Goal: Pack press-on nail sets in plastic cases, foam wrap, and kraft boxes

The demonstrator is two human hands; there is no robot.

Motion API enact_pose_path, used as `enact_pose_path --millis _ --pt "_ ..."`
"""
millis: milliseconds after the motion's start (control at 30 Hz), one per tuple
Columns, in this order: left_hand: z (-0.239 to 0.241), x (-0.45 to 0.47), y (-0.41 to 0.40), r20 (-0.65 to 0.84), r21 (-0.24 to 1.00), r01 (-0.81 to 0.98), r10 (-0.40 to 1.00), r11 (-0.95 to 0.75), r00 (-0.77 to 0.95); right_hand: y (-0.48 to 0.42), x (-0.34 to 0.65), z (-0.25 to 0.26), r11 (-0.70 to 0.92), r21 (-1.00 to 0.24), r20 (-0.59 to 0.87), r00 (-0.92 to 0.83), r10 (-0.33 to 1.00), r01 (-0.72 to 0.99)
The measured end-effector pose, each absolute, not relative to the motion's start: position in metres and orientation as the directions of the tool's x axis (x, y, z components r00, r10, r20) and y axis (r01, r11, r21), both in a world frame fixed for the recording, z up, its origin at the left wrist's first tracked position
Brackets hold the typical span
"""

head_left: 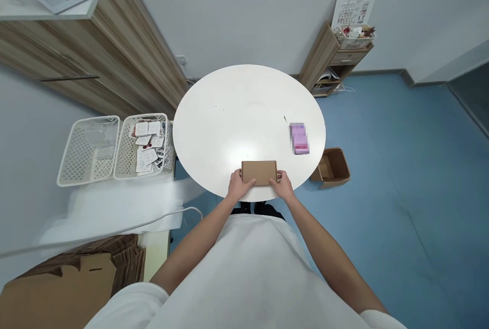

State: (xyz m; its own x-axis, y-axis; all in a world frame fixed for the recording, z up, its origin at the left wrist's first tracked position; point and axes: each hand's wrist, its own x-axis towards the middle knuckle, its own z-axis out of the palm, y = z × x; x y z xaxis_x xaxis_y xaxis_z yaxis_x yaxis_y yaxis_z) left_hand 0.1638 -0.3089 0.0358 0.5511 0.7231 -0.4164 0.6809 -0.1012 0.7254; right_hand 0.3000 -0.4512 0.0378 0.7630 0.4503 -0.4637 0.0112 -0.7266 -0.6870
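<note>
A flat brown cardboard box (260,172), its lid closed, is at the near edge of the round white table (244,110). My left hand (240,185) grips its left end, thumb on the front and fingers round the side. At the opposite end my right hand (281,184) holds it the same way. Whether the box rests on the table or is slightly raised, I cannot tell. To the right on the tabletop lies a pink-purple item (299,138), blurred out, near neither hand. Small dark specks dot the white surface.
Left of the table stand two white baskets, one (145,145) holding packets and cards, the other (89,151) clear plastic. Flattened cardboard boxes (61,288) are stacked at lower left. An open carton (333,167) sits on the floor at right. A small wooden cabinet (324,59) stands behind.
</note>
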Motion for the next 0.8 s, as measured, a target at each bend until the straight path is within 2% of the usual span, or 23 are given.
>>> enact_pose_path --millis 233,367,467,633,800 --pt "0.045 0.157 -0.294 -0.520 0.739 0.670 0.694 0.072 0.499 -0.459 0.308 0.060 -0.695 -0.681 -0.596 0.725 0.345 -0.229" --pt "0.049 0.164 -0.293 -0.545 0.779 0.604 0.661 0.169 0.517 -0.447 0.312 0.076 -0.635 -0.678 -0.687 0.627 0.367 -0.370" --pt "0.051 0.168 -0.296 -0.551 0.796 0.568 0.641 0.210 0.535 -0.438 0.309 0.079 -0.572 -0.715 -0.671 0.624 0.400 -0.402" --pt "0.055 0.174 -0.304 -0.499 0.805 0.572 0.703 0.160 0.506 -0.444 0.308 0.075 -0.523 -0.736 -0.659 0.630 0.410 -0.430" --pt "0.067 0.202 -0.326 -0.430 0.821 0.569 0.705 0.046 0.563 -0.484 0.325 0.079 -0.510 -0.767 -0.618 0.661 0.426 -0.389"
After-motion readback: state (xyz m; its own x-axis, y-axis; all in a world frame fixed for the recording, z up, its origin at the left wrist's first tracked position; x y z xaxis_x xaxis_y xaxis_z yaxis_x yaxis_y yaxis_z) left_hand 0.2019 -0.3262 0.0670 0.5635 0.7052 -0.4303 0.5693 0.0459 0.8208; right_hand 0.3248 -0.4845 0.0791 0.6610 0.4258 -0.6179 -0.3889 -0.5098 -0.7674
